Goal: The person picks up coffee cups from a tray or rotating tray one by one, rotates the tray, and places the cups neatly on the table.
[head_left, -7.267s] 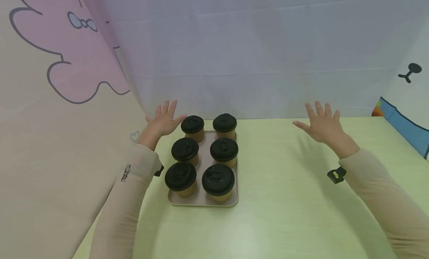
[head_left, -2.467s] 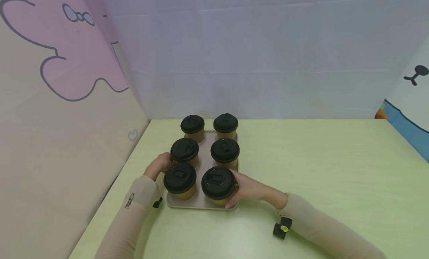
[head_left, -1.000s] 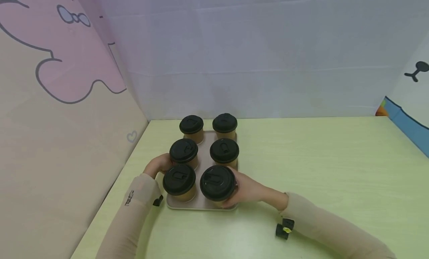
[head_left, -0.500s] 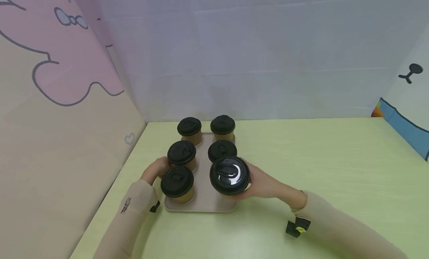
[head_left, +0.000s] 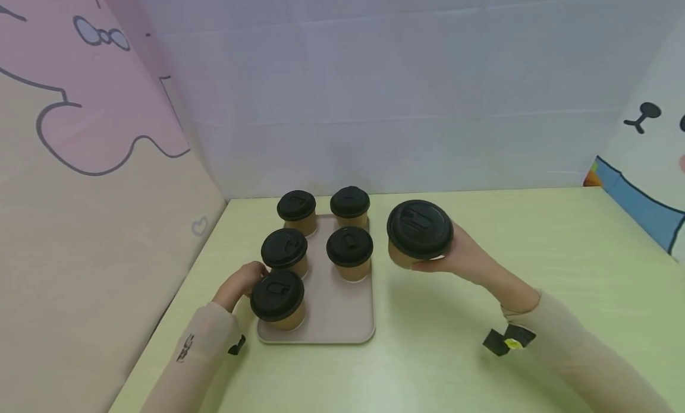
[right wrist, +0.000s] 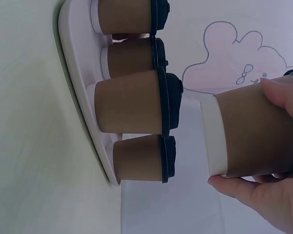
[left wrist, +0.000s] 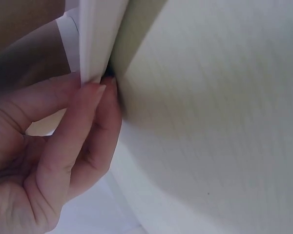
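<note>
My right hand (head_left: 471,255) grips a brown paper coffee cup (head_left: 401,255) with a black lid (head_left: 420,229), held in the air to the right of the tray. In the right wrist view the fingers wrap round the cup (right wrist: 259,131), whose white bottom rim shows. The beige tray (head_left: 342,327) lies on the table with several more lidded cups (head_left: 353,273) standing upright on it. My left hand (head_left: 241,285) is at the tray's left side, partly behind a cup. In the left wrist view its fingers (left wrist: 63,146) pinch the tray's edge (left wrist: 95,53).
A pale green table (head_left: 481,347) extends right of the tray. Behind it hangs a plain whitish cloth wall (head_left: 374,104); a beige and pink wall with cartoon drawings (head_left: 107,223) stands close on the left. Another cartoon wall (head_left: 653,163) is at the right.
My right hand has taken the near right cup off the tray, lifting it up and to the right. The left hand, once raised, came down to the tray's edge and stays there.
</note>
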Motion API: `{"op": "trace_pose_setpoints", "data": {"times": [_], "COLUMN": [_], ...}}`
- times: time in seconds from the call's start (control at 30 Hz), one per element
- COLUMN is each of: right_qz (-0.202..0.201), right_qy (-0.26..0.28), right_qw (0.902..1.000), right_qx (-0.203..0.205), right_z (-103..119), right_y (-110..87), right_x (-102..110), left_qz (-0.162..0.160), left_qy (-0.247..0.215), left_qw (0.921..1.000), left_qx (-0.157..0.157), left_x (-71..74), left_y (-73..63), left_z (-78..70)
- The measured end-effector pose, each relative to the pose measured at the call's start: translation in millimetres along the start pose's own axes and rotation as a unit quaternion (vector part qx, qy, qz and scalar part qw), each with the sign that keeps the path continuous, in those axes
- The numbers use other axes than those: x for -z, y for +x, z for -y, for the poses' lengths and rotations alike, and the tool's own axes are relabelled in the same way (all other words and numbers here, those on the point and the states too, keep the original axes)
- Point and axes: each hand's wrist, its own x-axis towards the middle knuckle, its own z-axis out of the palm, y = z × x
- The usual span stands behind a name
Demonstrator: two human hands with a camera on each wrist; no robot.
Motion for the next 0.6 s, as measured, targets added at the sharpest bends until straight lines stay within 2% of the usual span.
{"op": "trace_pose_setpoints", "data": {"times": [0.23,0.6], "right_qz": [-0.037,-0.099], "right_qy": [-0.004,0.003], "right_qw": [0.9993,0.9936], "right_qx": [0.001,-0.054], "right_z": [-8,-24], "right_y": [-5.1,-12.8], "right_x": [16,30], "left_qz": [-0.001,0.014], "left_qy": [0.001,-0.003], "left_qw": [0.9997,0.9988], "left_qx": [-0.024,-0.048], "left_x": [-1.8,0.9], "left_y": [-1.2,3.1], "left_z": [3.1,5.6]}}
